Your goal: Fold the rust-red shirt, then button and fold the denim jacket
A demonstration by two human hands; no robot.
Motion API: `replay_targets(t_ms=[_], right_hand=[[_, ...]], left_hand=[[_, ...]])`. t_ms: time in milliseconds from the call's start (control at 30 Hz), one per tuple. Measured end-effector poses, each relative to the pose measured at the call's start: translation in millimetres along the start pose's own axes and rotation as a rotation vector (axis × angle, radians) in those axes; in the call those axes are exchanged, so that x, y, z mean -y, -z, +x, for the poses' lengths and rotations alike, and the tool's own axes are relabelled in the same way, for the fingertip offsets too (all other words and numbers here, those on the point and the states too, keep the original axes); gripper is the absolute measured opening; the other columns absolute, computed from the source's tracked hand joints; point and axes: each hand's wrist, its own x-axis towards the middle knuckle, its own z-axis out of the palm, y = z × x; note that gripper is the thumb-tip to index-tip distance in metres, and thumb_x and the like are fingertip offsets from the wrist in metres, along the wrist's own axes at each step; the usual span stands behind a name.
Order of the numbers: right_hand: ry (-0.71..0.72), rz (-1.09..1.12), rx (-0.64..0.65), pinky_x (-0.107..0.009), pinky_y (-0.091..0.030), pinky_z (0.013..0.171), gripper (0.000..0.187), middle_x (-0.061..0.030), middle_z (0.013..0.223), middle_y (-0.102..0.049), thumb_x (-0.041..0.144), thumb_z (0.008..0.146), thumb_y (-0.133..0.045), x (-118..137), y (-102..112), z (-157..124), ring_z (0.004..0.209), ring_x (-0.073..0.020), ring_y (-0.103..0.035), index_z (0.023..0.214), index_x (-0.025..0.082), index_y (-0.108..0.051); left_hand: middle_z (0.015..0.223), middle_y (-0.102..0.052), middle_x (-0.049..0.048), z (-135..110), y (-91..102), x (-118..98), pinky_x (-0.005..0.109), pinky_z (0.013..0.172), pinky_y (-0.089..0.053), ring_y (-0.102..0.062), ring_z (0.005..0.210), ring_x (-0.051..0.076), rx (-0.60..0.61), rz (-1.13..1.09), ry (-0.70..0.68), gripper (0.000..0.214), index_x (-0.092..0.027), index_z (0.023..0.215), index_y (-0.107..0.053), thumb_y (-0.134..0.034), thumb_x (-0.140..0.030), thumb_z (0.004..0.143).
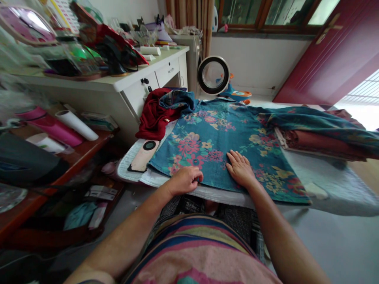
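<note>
A teal floral shirt lies spread on a padded, cloth-covered board, its hem along the near edge. One sleeve stretches off to the right; the other is bunched at the far left. At the hem, left of the middle, my left hand is closed, thumb and fingers curled at the cloth's edge. Part of its grip is hidden from me. My right hand rests flat on the lower middle of the shirt, fingers stretched out and pointing away.
A phone lies on the board's left end beside a dark red garment. Folded reddish-brown cloth sits under the right sleeve. To the left stand a white desk and a cluttered wooden shelf. Beyond the board is a round fan.
</note>
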Motion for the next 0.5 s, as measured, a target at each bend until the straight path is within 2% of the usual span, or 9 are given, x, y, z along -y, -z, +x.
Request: replay_targets(t_ms=[133, 267, 400, 467, 500], right_hand=[[-0.001, 0.015, 0.005, -0.045, -0.021, 0.118, 0.054, -0.0059, 0.157, -0.034, 0.039, 0.098, -0.033, 1, 3, -1, 0.145, -0.0254, -0.028, 0.147, 0.019, -0.041], [-0.004, 0.017, 0.001, -0.045, -0.022, 0.118, 0.054, -0.0059, 0.156, -0.035, 0.039, 0.098, -0.033, 2, 5, -1, 0.145, -0.0256, -0.028, 0.147, 0.019, -0.042], [0.003, 0.009, -0.001, -0.045, -0.023, 0.117, 0.053, -0.0059, 0.157, -0.035, 0.039, 0.097, -0.034, 2, 4, -1, 0.145, -0.0253, -0.028, 0.147, 0.02, -0.042], [0.001, 0.004, -0.001, -0.045, -0.023, 0.117, 0.053, -0.0058, 0.157, -0.035, 0.039, 0.098, -0.034, 1, 3, -1, 0.145, -0.0252, -0.028, 0.147, 0.02, -0.041], [-0.001, 0.001, 0.0, -0.045, -0.023, 0.117, 0.053, -0.0058, 0.157, -0.035, 0.039, 0.098, -0.033, 1, 2, 0, 0.145, -0.0253, -0.028, 0.147, 0.02, -0.041]], left_hand=[[0.084, -0.064, 0.0011, -4, -3.5, -2, 0.026, 0.075, -0.042, -0.057, 0.081, 0.016, -0.029, 0.029, -0.015, 0.021, -0.02, 0.083, -0.065, -0.053, -0.008, 0.072], [0.085, -0.064, 0.0012, -7, -3.4, -1, 0.026, 0.076, -0.043, -0.058, 0.082, 0.016, 0.006, 0.001, -0.008, 0.02, -0.02, 0.086, -0.067, -0.055, -0.009, 0.074], [0.086, -0.065, 0.002, -2, 1.6, 2, 0.025, 0.074, -0.045, -0.06, 0.081, 0.015, 0.052, -0.063, -0.005, 0.016, -0.02, 0.087, -0.069, -0.053, -0.022, 0.088], [0.092, -0.067, 0.0037, 3, 1.6, 5, 0.027, 0.081, -0.046, -0.061, 0.088, 0.016, -0.012, -0.02, 0.032, 0.023, -0.02, 0.093, -0.07, -0.047, -0.024, 0.093], [0.102, -0.067, 0.0051, 6, 0.3, 7, 0.03, 0.087, -0.046, -0.061, 0.097, 0.018, -0.067, 0.031, 0.057, 0.023, -0.02, 0.1, -0.069, -0.047, -0.026, 0.094]])
